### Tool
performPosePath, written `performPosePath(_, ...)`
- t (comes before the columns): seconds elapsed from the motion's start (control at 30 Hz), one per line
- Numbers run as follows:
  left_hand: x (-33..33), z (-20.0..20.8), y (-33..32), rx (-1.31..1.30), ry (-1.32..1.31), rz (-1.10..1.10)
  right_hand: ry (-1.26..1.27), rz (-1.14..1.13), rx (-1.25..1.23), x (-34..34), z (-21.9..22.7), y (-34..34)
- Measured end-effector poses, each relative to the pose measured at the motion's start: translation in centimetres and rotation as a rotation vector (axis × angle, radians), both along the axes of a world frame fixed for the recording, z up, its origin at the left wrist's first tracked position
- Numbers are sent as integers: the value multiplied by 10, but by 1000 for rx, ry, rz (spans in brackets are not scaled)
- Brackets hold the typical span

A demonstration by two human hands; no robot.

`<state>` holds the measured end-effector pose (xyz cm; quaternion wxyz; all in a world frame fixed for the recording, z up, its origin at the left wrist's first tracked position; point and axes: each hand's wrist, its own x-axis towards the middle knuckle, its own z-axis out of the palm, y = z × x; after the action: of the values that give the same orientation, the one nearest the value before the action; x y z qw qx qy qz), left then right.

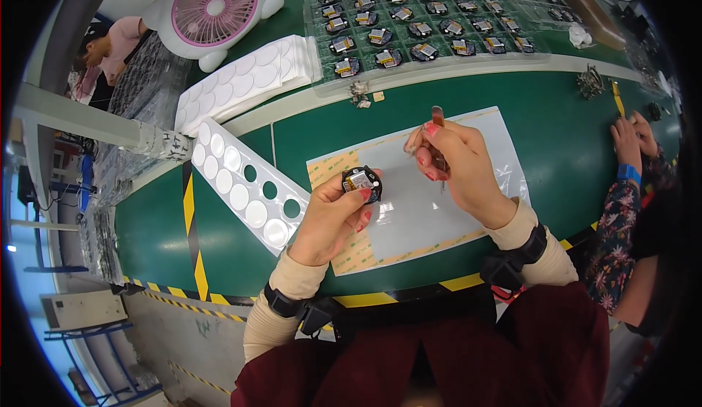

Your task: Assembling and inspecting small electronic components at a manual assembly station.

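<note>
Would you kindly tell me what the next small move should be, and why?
Probably bring the metal tweezers in the right hand toward the round black module: the left hand holds it, thumb across its face, while the tweezers are apart from it, off to the right.

Here's the left grip (325,220), closed, thumb bent across the front with its red nail showing! Farther out, the right grip (468,166) is drawn into a pinch, fingers curled (red nails there too). Left forearm (265,332) and right forearm (557,266) angle inward from below, wrists well apart.
</note>
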<state>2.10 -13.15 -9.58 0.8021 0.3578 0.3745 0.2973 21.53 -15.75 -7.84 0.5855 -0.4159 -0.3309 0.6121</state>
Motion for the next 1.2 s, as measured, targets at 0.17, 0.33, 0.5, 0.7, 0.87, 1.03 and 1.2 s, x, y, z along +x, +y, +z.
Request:
performPosePath(0.17,-1,0,1,-18,-59,36,-211,-15,114,-6,-9,-1)
performPosePath(0.33,-4,-6,4,-18,-127,12,-262,68,100,-9,-10,-3)
performPosePath(0.5,1,2,2,7,-108,41,-241,27,95,-13,-11,-1)
performPosePath(0.7,5,2,-3,280,140,86,-235,37,114,-10,-14,0)
performPosePath(0.87,1,1,-2,388,267,51,-165,71,34,-10,-15,-1)
performPosePath(1.03,0,2,0,303,162,50,-138,80,21,-9,-19,1)
performPosePath(1.2,0,3,1,270,71,41,-117,82,13,-11,-16,2)
